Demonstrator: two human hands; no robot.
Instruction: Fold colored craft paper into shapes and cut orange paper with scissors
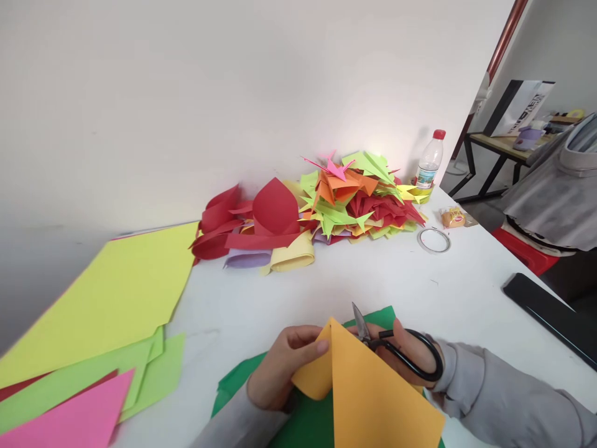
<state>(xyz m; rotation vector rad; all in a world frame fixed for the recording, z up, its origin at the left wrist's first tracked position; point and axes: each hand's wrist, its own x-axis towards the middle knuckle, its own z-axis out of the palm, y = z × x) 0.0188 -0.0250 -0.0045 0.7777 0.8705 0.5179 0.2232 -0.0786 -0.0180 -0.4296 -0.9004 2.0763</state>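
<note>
An orange-yellow sheet of paper [373, 398], folded with a crease running down from its top corner, stands up at the front of the table. My left hand [284, 367] pinches its curled left flap between thumb and fingers. Black-handled scissors [410, 354] are in my right hand [410, 348], their blades pointing up and left behind the paper. Some right-hand fingers are hidden by the sheet. Green paper [303, 423] lies under both hands.
Yellow sheets [125, 292], light green paper [158, 373] and pink paper [84, 417] lie left. Rolled red paper [275, 208] and folded paper pieces [340, 199] are piled against the wall. A bottle [430, 162], tape roll [434, 240], wrapped snack [453, 218] and black phone [550, 317] sit right.
</note>
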